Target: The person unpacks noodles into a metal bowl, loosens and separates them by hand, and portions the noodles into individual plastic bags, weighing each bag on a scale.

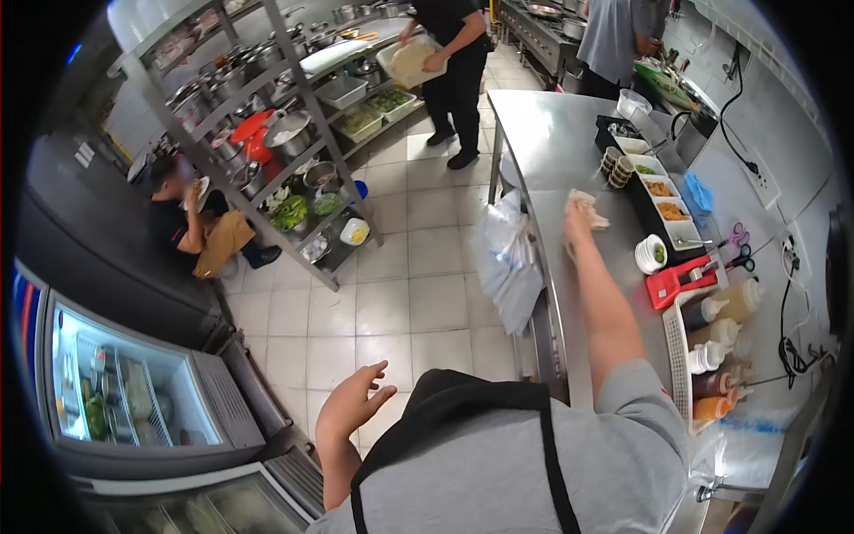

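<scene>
My right hand [578,222] is stretched out over the steel counter [543,125], its fingers closed on a pale cloth [598,216] that lies against the metal. To the right of that hand are small white tubs of toppings [659,189] in a black holder and a stack of small cups [616,167]. White bowls with something green [651,254] stand nearer to me. My left hand [360,398] hangs in the air over the tiled floor, holding nothing, with thumb and fingers apart.
A white basket of sauce bottles [680,356] and a red device [680,283] line the counter's right side. Plastic bags [507,258] hang at its left edge. A lit fridge [133,383] and a loaded shelf rack [307,116] are left. One person sits; two others stand farther off.
</scene>
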A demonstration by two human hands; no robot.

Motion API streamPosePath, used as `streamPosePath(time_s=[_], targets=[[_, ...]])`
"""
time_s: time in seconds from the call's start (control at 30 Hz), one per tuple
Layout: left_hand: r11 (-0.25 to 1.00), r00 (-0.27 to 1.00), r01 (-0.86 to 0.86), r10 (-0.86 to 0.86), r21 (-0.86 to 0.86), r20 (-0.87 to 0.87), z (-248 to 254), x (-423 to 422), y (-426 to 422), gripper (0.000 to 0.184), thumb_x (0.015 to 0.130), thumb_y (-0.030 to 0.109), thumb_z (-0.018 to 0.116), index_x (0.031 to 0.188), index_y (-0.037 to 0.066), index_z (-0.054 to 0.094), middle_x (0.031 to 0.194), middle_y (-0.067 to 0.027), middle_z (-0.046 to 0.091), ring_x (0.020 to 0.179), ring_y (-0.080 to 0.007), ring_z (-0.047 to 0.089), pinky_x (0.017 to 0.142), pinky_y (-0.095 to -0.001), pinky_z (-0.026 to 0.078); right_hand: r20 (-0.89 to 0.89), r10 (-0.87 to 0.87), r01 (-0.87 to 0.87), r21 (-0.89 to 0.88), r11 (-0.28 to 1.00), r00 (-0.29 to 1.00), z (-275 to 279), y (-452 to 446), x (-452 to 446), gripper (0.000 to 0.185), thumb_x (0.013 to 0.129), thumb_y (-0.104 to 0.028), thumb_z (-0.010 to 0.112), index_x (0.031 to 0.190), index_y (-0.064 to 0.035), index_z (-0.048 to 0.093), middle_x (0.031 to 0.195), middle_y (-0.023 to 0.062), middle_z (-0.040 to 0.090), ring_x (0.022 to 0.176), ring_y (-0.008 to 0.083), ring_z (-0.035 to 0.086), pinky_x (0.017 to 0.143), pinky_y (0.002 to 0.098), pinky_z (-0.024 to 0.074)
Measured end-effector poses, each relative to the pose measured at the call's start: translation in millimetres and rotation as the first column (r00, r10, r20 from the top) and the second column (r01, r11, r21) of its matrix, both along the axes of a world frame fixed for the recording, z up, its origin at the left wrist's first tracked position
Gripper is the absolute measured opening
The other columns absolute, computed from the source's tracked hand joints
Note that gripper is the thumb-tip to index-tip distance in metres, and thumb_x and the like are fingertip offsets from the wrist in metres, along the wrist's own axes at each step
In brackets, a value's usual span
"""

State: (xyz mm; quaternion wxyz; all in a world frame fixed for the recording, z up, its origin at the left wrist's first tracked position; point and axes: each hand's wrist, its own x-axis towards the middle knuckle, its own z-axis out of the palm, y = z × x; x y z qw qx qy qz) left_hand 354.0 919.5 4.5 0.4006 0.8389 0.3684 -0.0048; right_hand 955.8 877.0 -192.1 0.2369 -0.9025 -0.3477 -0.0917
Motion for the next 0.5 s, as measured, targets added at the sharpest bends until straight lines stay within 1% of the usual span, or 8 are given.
streamPosePath(time_s=[0.13,0.3,0.33,0.37,0.4,0.43,0.47,0.5], targets=[[0.992,0.99,0.119,-0.115,-0.035,0.087,2.5,63.1,65.3,0.047,0.083,0.025,0.062,0.123,0.004,0.049,0.108,-0.0148,0.061,0.091,-0.0246,0.061,0.08,-0.0334,0.047,-0.041,-0.09,0.077,-0.252,0.965,0.995,26.4,83.7,7.9,0.058,0.081,-0.021,0.05,0.134,-0.0031,0.034,0.14,0.0185,0.031,0.132,0.0338,0.024,0.108,0.0496,0.0163],[0.891,0.834,0.423,-0.454,0.166,0.314,29.7,203.4,156.4,0.034,0.082,0.012,0.062,0.114,0.003,0.056,0.104,-0.0136,0.062,0.091,-0.0251,0.061,0.082,-0.0315,0.046,0.22,0.083,-0.055,-0.129,0.99,0.972,0.8,166.2,40.3,0.043,0.08,-0.006,0.045,0.122,-0.0014,0.048,0.126,0.0211,0.048,0.118,0.0364,0.044,0.101,0.049,0.0298],[0.837,0.743,0.501,-0.546,0.218,0.386,41.7,238.6,170.0,0.032,0.083,0.013,0.061,0.113,0.005,0.057,0.102,-0.0129,0.062,0.09,-0.026,0.06,0.08,-0.0322,0.046,-0.001,0.282,-0.282,0.024,0.959,0.96,16.8,164.3,39.1,0.036,0.08,-0.004,0.046,0.115,0.0006,0.054,0.122,0.0197,0.051,0.117,0.033,0.045,0.102,0.0419,0.0314],[0.773,0.634,0.569,-0.63,0.281,0.45,56.6,276.0,182.4,0.029,0.084,0.014,0.06,0.112,0.006,0.058,0.1,-0.0123,0.062,0.089,-0.027,0.06,0.078,-0.0329,0.047,-0.231,0.364,-0.222,0.475,0.851,0.902,31.3,166.5,24.6,0.03,0.081,-0.008,0.049,0.109,-0.0012,0.06,0.117,0.0168,0.056,0.115,0.0287,0.049,0.099,0.0363,0.0353],[0.703,0.507,0.624,-0.697,0.342,0.507,71.5,313.8,191.3,0.028,0.085,0.016,0.059,0.111,0.007,0.059,0.098,-0.0117,0.062,0.089,-0.0279,0.059,0.076,-0.0335,0.047,-0.45,0.494,-0.084,0.67,0.737,0.744,25.4,171.9,32.6,0.027,0.081,-0.01,0.051,0.105,-0.0053,0.063,0.111,0.0134,0.06,0.104,0.0249,0.055,0.09,0.0364,0.041],[0.65,0.376,0.646,-0.728,0.402,0.573,89.6,352.1,197.1,0.023,0.085,0.009,0.057,0.107,0.006,0.061,0.094,-0.0102,0.062,0.087,-0.0258,0.06,0.076,-0.0317,0.046,-0.696,0.528,0.003,0.606,0.796,0.487,8.0,171.8,56.2,0.025,0.082,-0.008,0.05,0.101,-0.0092,0.065,0.102,0.0089,0.064,0.09,0.0207,0.057,0.079,0.0355,0.0441],[0.619,0.288,0.662,-0.73,0.422,0.62,110.4,387.1,201.2,0.021,0.084,0.007,0.056,0.105,0.005,0.061,0.092,-0.0102,0.062,0.087,-0.0246,0.06,0.077,-0.0308,0.046,-0.392,0.581,-0.373,0.49,0.788,0.713,22.2,147.3,52.6,0.024,0.079,-0.007,0.051,0.098,-0.0083,0.066,0.092,0.0083,0.066,0.079,0.0178,0.056,0.073,0.0336,0.0442],[0.592,0.204,0.675,-0.723,0.44,0.66,131.1,421.9,205.2,0.019,0.084,0.004,0.056,0.102,0.004,0.062,0.091,-0.0102,0.062,0.087,-0.0235,0.06,0.077,-0.0298,0.046,-0.396,0.505,-0.436,0.256,0.863,0.767,49.9,125.3,52.9,0.024,0.078,-0.006,0.051,0.098,-0.0075,0.066,0.09,0.0096,0.066,0.079,0.0196,0.057,0.073,0.0336,0.0445]])
